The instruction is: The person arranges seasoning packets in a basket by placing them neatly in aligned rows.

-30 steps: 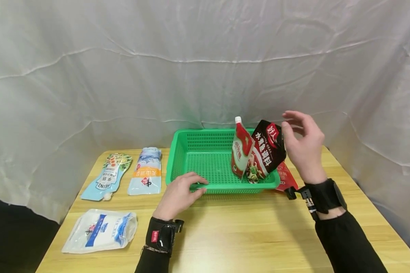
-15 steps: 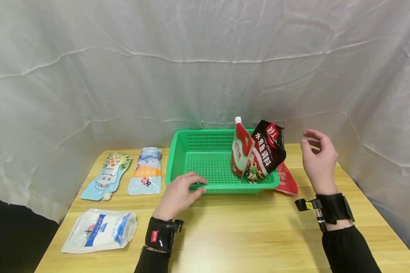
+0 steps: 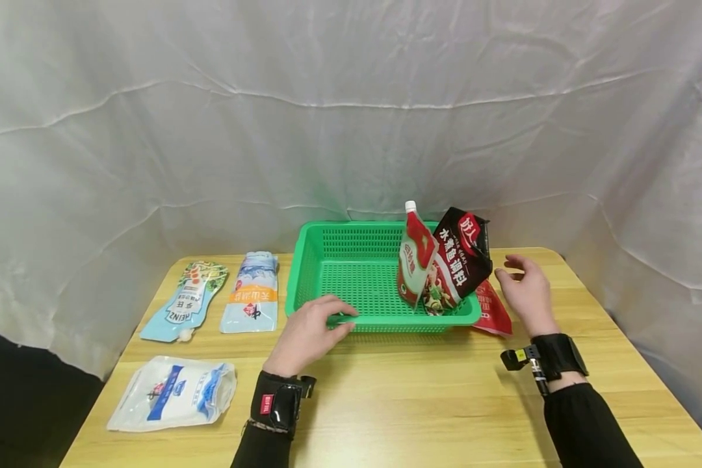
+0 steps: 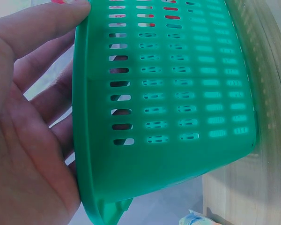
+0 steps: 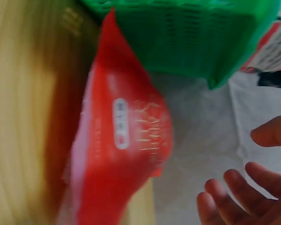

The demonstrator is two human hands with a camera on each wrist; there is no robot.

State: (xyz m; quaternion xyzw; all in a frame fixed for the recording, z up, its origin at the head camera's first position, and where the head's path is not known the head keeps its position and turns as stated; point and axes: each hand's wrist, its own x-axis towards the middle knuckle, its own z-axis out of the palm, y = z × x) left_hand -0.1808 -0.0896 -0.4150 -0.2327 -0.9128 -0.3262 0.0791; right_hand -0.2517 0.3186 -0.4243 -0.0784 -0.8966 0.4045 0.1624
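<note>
My left hand (image 3: pixel 307 331) holds the near rim of the green basket (image 3: pixel 351 273) on the worktop (image 3: pixel 421 403), thumb over the edge. My right hand (image 3: pixel 523 292) hovers with loose, released fingers just beside the red pouch (image 3: pixel 494 309), which lies flat against the basket's right end. Inside, a spouted pouch (image 3: pixel 415 260) and a dark packet (image 3: pixel 462 257) lean together.

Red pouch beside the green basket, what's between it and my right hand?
Nothing: in the head view only bare wooden table separates the red pouch from the right hand, which hovers open just right of it.
</note>
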